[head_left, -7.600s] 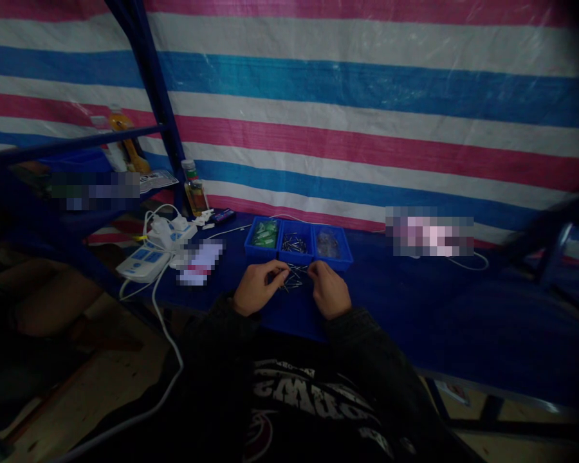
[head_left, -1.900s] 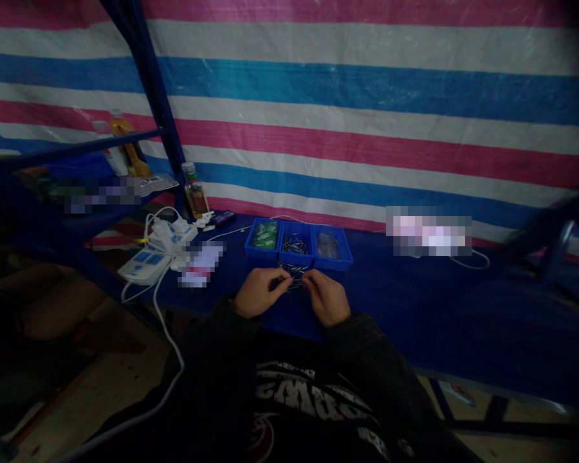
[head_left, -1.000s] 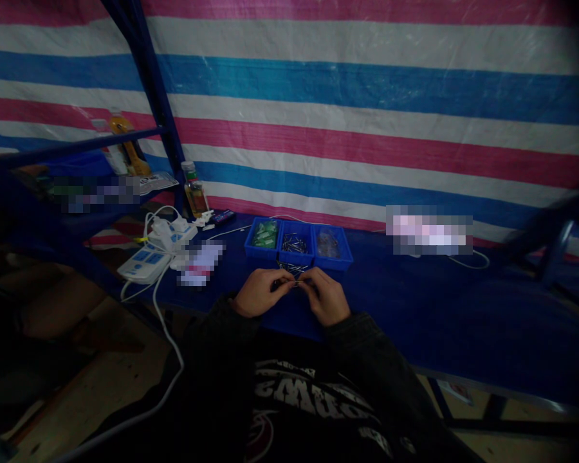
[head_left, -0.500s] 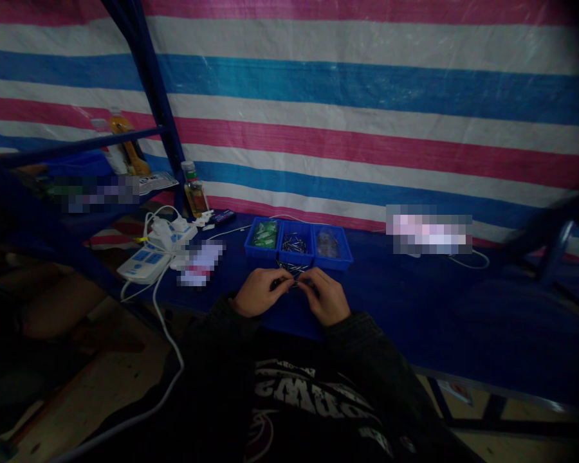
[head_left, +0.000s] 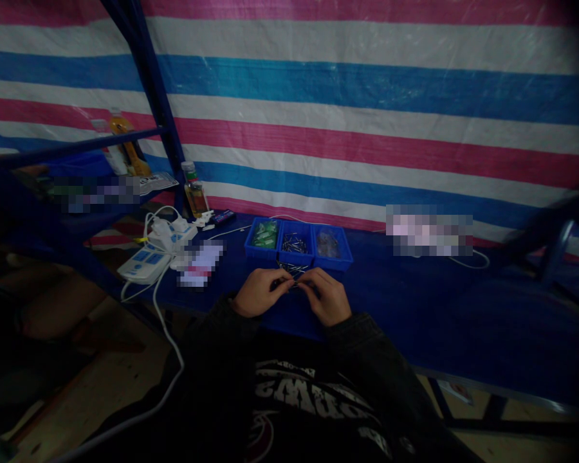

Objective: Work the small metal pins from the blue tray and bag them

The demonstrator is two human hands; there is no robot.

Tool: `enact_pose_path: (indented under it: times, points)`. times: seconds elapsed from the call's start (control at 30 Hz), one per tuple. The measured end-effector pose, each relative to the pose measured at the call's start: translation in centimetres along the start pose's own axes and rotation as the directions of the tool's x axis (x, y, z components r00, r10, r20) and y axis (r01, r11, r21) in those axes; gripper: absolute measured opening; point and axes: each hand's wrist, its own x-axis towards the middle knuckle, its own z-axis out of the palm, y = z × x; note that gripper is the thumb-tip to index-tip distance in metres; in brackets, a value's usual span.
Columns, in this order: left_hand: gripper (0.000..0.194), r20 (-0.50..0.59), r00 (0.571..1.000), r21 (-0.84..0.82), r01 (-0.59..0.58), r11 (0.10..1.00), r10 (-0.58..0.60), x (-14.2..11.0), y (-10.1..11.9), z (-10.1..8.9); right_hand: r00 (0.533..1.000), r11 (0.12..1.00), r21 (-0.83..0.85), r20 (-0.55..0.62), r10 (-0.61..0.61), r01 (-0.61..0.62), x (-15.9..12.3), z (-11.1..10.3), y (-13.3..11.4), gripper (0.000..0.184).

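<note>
Both hands meet just in front of three joined blue bins. My left hand (head_left: 260, 290) is closed in a pinch, its fingertips almost touching those of my right hand (head_left: 326, 297), which pinches too. What they hold between them is too small and dark to make out. Right behind the fingertips lies a small pile of thin dark metal pins or screws (head_left: 290, 266). More of the same fill the middle bin (head_left: 296, 258). The left bin (head_left: 260, 253) contains green packets (head_left: 265, 235), and the right bin (head_left: 335, 262) has clear plastic pieces (head_left: 327, 244) in it.
A white power strip (head_left: 147, 265) with plugs and cables lies left on the blue table (head_left: 395, 308), beside a blurred-out phone (head_left: 202, 263). Behind stands a bottle (head_left: 195, 193). Blue metal frame posts (head_left: 157, 96) rise at left. Another person's limb (head_left: 62, 302) shows at far left.
</note>
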Motion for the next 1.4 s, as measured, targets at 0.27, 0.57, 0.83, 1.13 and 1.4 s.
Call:
enact_pose_path:
  times: [0.27,0.57,0.83,1.13,1.4]
  points:
    - [0.02,-0.001,1.0,-0.002,-0.001,1.0,0.001,-0.05,-0.18,0.12,0.998,0.999,-0.006,-0.042,-0.043,0.042,0.02,0.0,-0.09,0.012]
    - [0.016,-0.009,1.0,-0.002,-0.021,1.0,0.021,-0.06,-0.15,0.11,0.999,0.999,0.011,-0.035,-0.037,0.037,-0.04,-0.04,-0.17,0.013]
    - [0.015,-0.001,0.999,0.008,-0.046,0.999,0.046,-0.12,-0.38,0.2,1.0,1.0,0.021,-0.003,-0.008,0.008,-0.07,0.04,-0.24,0.014]
    - [0.017,0.013,0.999,0.016,-0.048,0.999,0.048,-0.08,-0.42,0.1,1.0,1.0,0.026,0.018,-0.004,0.003,-0.01,0.01,-0.31,0.013]
    - [0.016,-0.013,0.998,0.009,-0.056,0.998,0.056,-0.16,-0.26,0.28,0.999,0.997,-0.071,0.024,0.024,-0.023,-0.07,0.1,-0.01,0.022]
